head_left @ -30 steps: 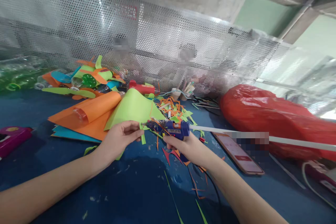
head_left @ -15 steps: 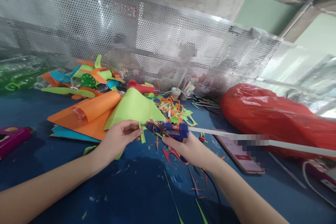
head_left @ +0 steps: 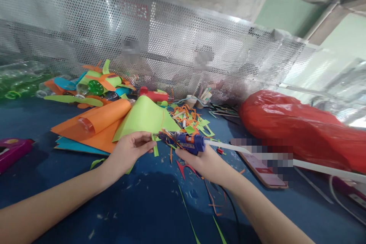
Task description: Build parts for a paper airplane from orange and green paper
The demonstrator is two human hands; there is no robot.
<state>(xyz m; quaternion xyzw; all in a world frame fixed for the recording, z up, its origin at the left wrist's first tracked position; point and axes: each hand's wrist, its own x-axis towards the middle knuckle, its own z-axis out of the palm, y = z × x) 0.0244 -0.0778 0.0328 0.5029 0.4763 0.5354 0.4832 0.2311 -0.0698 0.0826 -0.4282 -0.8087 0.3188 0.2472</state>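
Between the thumb and fingers of my left hand (head_left: pixel 132 151) is a small lime-green paper strip (head_left: pixel 156 149), its lower end hanging free. My right hand (head_left: pixel 206 163) grips a blue hot glue gun (head_left: pixel 191 143) with a long white glue stick (head_left: pixel 228 146) out of its back end. The gun's nozzle points left and meets the strip or sits right by it; I cannot tell which. Paper scraps and glue strands cling round the gun's front. Behind my left hand lie a lime-green sheet (head_left: pixel 143 116) and a rolled orange sheet (head_left: pixel 110 114).
Paper scraps (head_left: pixel 194 118) litter the table (head_left: pixel 137 206). A phone (head_left: pixel 264 169) and a red plastic bag (head_left: pixel 286 126) are at right. Paper-and-bottle models (head_left: pixel 100 82) and plastic bottles (head_left: pixel 25 78) stand back left, before a perforated metal screen (head_left: pixel 177 34). A magenta tool (head_left: pixel 15 152) lies far left.
Both hands stay nearly in place. The glue gun has shifted very slightly left, and the white stick behind it bends a little more.
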